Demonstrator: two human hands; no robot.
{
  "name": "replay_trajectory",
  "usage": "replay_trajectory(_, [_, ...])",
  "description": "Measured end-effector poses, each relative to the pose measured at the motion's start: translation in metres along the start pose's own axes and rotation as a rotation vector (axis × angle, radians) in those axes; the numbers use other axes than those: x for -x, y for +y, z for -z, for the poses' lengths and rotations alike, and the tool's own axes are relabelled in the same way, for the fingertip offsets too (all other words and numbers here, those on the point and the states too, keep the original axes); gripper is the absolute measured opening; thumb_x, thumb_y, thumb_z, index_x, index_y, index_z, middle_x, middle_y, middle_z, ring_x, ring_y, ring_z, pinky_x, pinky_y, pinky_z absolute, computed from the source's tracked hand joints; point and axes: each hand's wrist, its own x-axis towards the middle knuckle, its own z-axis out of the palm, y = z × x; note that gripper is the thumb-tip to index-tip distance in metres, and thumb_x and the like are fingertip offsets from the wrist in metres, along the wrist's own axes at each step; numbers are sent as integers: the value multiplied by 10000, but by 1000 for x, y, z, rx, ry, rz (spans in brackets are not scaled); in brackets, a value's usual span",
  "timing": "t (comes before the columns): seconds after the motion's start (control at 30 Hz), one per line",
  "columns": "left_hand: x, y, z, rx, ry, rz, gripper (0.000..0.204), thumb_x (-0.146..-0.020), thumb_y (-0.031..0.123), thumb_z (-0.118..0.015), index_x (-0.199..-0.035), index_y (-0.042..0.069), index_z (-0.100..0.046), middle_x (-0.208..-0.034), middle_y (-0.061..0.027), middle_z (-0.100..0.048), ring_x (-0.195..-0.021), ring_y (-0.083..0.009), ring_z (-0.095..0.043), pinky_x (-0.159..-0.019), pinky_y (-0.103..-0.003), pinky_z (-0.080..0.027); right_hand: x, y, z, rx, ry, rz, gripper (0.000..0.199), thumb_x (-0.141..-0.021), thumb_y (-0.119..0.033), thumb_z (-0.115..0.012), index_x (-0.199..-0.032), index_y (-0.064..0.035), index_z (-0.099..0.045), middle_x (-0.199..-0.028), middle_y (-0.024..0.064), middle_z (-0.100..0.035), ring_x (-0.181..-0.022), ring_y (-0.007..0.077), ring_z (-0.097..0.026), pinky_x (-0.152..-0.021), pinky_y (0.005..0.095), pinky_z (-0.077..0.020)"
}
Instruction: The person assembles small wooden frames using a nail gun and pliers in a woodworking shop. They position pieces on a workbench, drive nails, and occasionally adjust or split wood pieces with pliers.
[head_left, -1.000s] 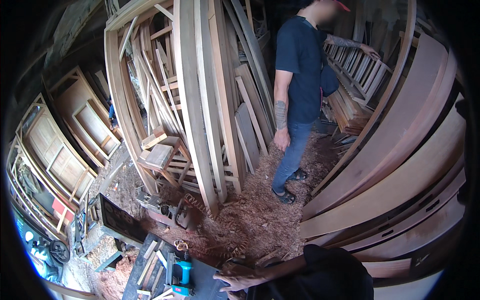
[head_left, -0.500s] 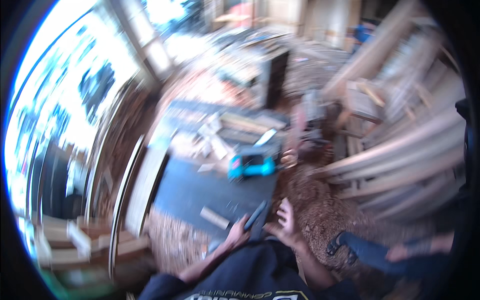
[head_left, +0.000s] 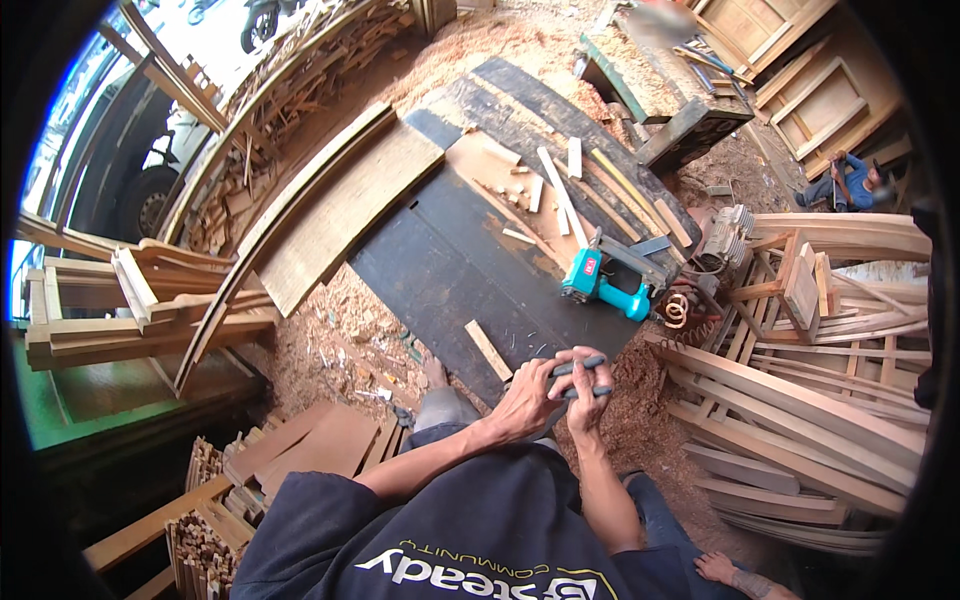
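My left hand and my right hand meet at the near edge of a dark worktable. Both are closed around a tool with two dark grey handles, which looks like a pair of pliers. Fingers hide most of its head. Just left of my hands, a short wooden strip lies on the tabletop, with a few thin nail-like bits near it. Farther off, to the right, a teal nail gun rests on the table.
Offcuts and battens are spread over the table's far part. A wide board lies at its left. Curved timbers are stacked at right, near a coiled hose. Another person's hand shows at lower right; someone in blue sits farther back.
My right hand was open and apart from the tool; now it has closed on it beside my left hand. The view has turned and is sharper.
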Motion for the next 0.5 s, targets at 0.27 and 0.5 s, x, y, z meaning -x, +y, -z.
replay_trajectory(0.27, [38,-108,78,-313,82,519,1123,-657,431,-877,-1514,12,-284,-1532,-191,-370,-1451,-382,-290,-1146,-555,-187,-49,38,-81,-11,-16,39,649,-993,-210,-592,-1511,-18,-252,-1363,204,-441,-924,261,-652,-627,335,-610])
replay_trajectory(0.5, [24,-126,67,-430,-20,627,1233,-637,648,-800,-1530,-9,-261,-1615,-209,-208,-1517,-391,-105,-1188,-576,-61,-64,55,-120,122,68,73,672,-1003,-167,-586,-1528,-17,-194,-1412,204,-401,-986,264,-628,-706,369,-616])
